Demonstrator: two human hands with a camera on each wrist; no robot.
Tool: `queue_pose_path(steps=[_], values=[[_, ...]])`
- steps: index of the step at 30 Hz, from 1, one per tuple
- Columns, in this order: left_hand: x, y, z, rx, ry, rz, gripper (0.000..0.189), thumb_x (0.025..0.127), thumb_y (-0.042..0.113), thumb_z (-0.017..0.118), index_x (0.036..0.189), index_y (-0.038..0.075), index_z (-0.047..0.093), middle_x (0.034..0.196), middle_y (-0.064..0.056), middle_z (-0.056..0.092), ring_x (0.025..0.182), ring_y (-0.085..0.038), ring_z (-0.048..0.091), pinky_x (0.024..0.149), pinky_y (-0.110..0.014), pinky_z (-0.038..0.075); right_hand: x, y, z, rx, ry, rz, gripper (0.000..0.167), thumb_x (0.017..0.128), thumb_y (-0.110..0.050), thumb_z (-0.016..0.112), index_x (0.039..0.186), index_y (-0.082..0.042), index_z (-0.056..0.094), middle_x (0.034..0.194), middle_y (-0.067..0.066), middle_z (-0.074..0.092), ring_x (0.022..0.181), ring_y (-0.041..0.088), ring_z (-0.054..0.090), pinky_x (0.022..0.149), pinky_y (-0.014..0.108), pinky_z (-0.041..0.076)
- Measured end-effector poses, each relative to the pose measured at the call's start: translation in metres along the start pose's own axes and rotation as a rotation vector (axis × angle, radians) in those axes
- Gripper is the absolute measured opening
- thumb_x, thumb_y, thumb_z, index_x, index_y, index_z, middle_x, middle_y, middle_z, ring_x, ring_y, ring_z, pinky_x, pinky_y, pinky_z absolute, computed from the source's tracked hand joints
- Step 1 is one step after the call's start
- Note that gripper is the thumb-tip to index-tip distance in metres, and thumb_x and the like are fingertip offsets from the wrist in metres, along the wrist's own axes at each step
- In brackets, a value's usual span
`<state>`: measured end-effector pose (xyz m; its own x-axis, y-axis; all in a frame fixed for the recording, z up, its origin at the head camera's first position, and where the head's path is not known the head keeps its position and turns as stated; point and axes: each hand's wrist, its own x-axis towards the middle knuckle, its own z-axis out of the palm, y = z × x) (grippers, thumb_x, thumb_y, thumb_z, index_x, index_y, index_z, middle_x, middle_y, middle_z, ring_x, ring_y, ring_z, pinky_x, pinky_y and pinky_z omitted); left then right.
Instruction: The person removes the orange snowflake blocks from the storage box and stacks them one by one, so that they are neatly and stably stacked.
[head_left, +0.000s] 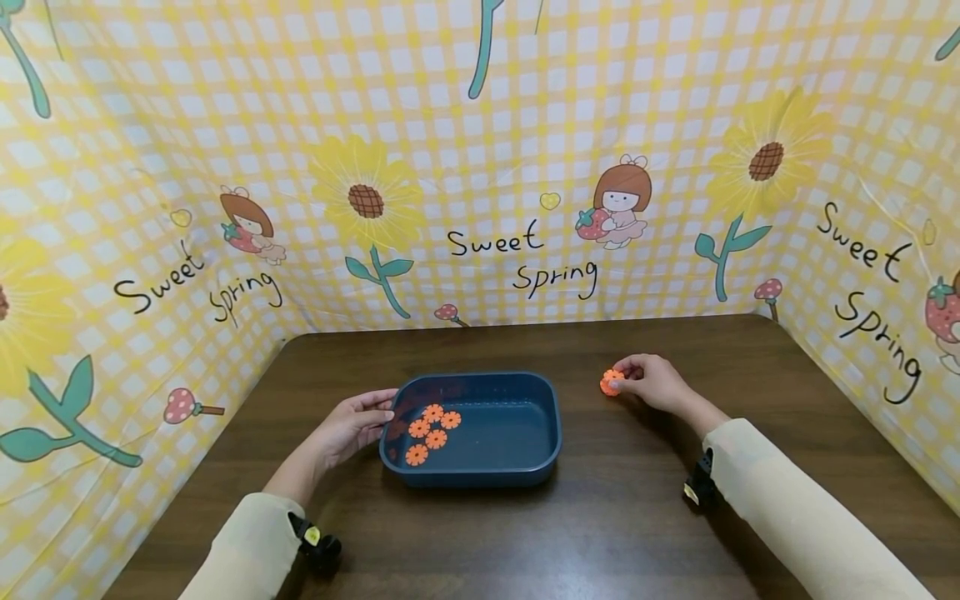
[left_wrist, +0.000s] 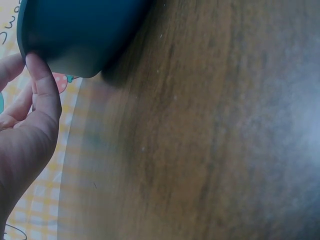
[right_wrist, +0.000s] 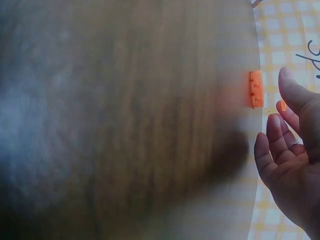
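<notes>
On wooden table (head_left: pixel 615 508), tray (head_left: pixel 472 478); checked backdrop (head_left: pixel 480 167).

The head view is bright and evenly lit, sharp enough that the lettering on the cloth (head_left: pixel 525 258) reads cleanly. Its side panels look stretched and slanted towards the edges. Soft shadows lie under the tray (head_left: pixel 491 479) and beneath the right forearm (head_left: pixel 701 408), while the dark desk (head_left: pixel 630 500) catches a pale glare near the bottom edge. The left wrist view is hazier, with smeared wood grain and a bluish-white glare along its right side. In the right wrist view the wood is badly blurred, cool glare washes the left, the lower left corner turns dim, and a faint orange glow spreads beside the orange piece (right_wrist: pixel 256 89)
</notes>
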<state>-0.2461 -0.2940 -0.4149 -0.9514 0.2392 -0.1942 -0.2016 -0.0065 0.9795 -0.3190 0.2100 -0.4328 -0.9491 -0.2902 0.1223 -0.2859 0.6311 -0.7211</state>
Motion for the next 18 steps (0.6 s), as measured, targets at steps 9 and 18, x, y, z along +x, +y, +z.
queue_pose_path(steps=[9, 18], values=[[0.0007, -0.0010, -0.0012, 0.004, -0.001, -0.003, 0.054, 0.095, 0.002, 0.058, 0.144, -0.006, 0.037, 0.121, -0.016, 0.057, 0.106, -0.023, 0.061, 0.092, -0.038, 0.050, 0.0006, 0.0010, 0.0037, 0.001, -0.013, 0.009, 0.037, 0.085, -0.022, 0.076, 0.110, 0.003, 0.066, 0.093, 0.009, 0.062, 0.080, 0.022, 0.054, 0.068, 0.033, 0.046], [-0.0006, 0.0005, 0.0002, 0.003, 0.001, -0.001, 0.055, 0.095, 0.002, 0.060, 0.144, -0.006, 0.037, 0.121, -0.017, 0.056, 0.105, -0.023, 0.061, 0.092, -0.038, 0.050, 0.0015, 0.0018, 0.0053, 0.011, -0.033, 0.020, 0.034, 0.087, -0.020, 0.075, 0.111, 0.002, 0.065, 0.095, 0.009, 0.063, 0.081, 0.021, 0.054, 0.067, 0.033, 0.046]])
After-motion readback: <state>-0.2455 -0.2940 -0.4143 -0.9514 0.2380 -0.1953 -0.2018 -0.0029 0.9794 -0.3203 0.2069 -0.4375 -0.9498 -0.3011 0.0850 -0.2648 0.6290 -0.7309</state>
